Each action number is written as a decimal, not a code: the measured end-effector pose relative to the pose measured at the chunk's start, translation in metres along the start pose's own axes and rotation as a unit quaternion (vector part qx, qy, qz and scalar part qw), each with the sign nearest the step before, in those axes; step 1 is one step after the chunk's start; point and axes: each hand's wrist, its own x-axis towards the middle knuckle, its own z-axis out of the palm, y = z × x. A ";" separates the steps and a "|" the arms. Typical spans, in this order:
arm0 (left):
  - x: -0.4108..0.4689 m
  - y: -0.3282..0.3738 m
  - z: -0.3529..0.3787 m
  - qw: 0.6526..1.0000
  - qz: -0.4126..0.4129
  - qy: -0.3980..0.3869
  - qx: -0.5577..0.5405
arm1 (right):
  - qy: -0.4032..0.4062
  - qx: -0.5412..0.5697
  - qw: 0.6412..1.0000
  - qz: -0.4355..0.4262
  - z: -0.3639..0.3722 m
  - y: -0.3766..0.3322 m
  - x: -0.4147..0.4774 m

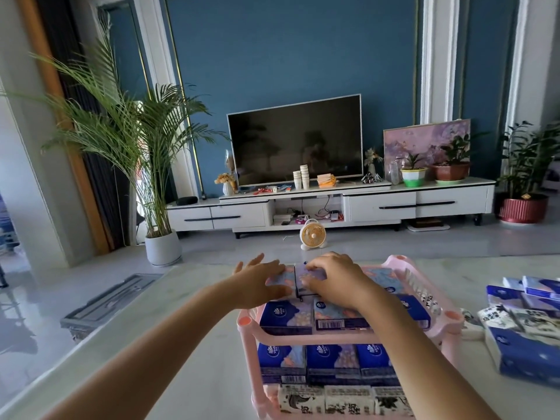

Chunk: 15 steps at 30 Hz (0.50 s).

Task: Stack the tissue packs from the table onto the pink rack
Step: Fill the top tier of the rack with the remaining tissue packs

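Observation:
The pink rack stands on the white table in front of me, its tiers filled with blue tissue packs and, lowest, white patterned ones. On the top tier a second layer of packs lies over the blue ones. My left hand rests with straight fingers on the far-left top pack, thumb at its near edge. My right hand lies on the neighbouring pack, fingers bent over its left part. More tissue packs lie in a pile on the table at the right.
The white table stretches left of the rack. Beyond its far edge are a small orange fan on the floor, a TV cabinet and potted plants.

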 end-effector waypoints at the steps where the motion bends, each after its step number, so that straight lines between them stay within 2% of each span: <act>1: 0.001 -0.001 0.003 1.000 0.001 -0.002 -0.002 | 0.001 -0.003 1.000 0.000 0.001 0.000 0.000; 5: -0.001 -0.004 0.010 0.999 0.003 0.021 -0.035 | -0.005 0.025 1.000 -0.014 -0.005 -0.001 -0.001; 8: -0.012 -0.004 0.008 0.997 0.031 0.049 -0.059 | -0.080 0.063 0.995 -0.021 -0.033 0.002 -0.011; 11: -0.027 0.001 0.008 0.995 0.084 0.039 -0.035 | -0.160 -0.046 0.986 0.003 -0.057 0.009 -0.027; 15: -0.034 0.007 0.012 0.994 0.094 0.044 -0.029 | -0.166 -0.136 0.977 0.004 -0.052 0.015 -0.039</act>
